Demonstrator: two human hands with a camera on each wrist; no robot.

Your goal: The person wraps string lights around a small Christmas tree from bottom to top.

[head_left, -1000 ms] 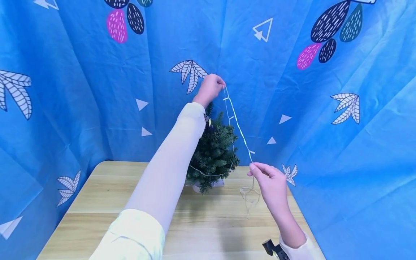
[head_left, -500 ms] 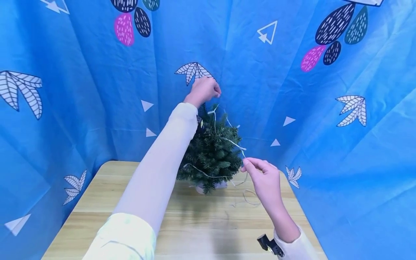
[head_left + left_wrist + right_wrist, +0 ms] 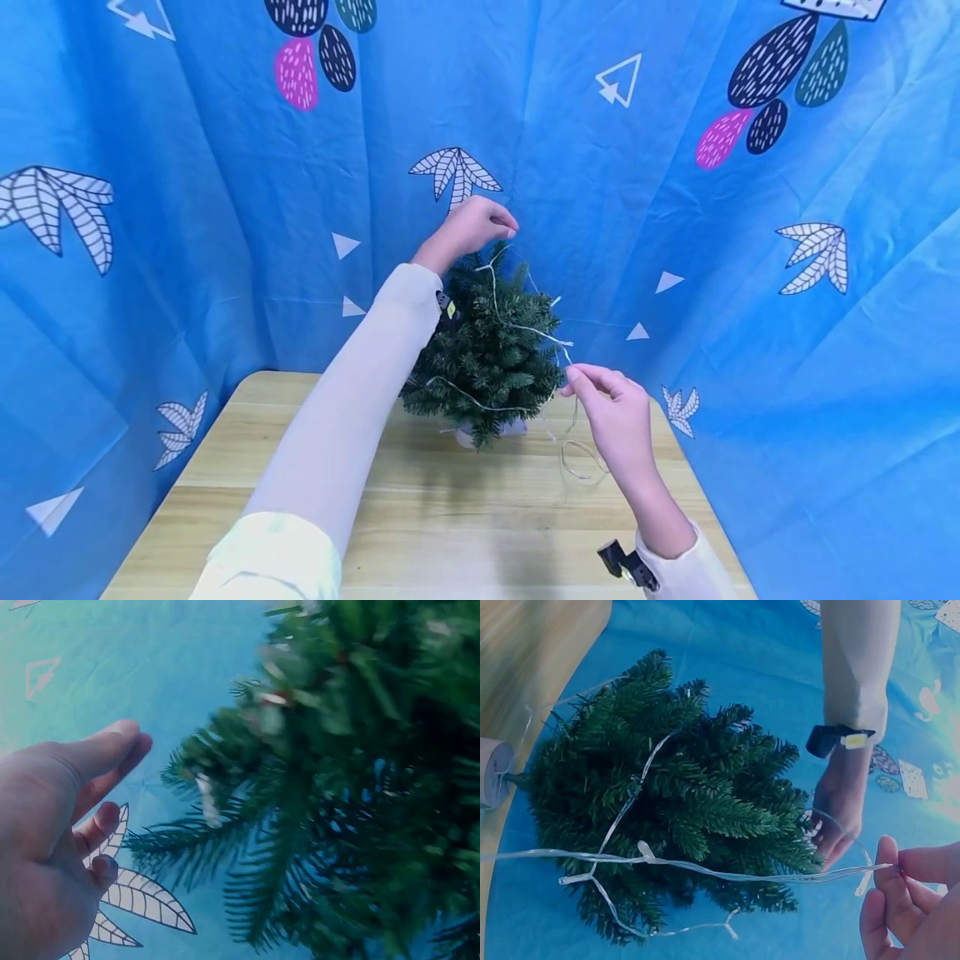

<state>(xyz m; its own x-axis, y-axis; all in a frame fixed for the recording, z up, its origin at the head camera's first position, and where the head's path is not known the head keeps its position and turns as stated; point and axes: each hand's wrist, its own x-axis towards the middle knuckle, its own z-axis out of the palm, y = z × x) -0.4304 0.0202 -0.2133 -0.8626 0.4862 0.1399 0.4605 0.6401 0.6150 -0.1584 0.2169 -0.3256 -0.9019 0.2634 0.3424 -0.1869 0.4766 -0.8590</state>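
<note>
A small artificial Christmas tree (image 3: pixel 487 358) stands on the table with a string of lights (image 3: pixel 525 327) draped over its top and right side. In the right wrist view, my right hand (image 3: pixel 922 907) pinches the clear twisted wire (image 3: pixel 765 877) between thumb and fingertips, to the right of the tree in the head view. My left hand (image 3: pixel 474 227) is above the treetop, its fingers loosely bent around nothing. From the left wrist, that hand (image 3: pixel 45 825) shows beside the green branches (image 3: pixel 285 825), with a gap between fingertips and needles.
More light wire (image 3: pixel 576 477) lies loosely coiled on the wooden table (image 3: pixel 420 533), below my right hand. A pale round base (image 3: pixel 491 772) supports the tree. Patterned blue cloth (image 3: pixel 570 167) hangs behind and along both sides.
My left hand has let go of the raised light string, which now drapes over the treetop, and has sunk slightly. My right hand has shifted a little left, still pinching the wire.
</note>
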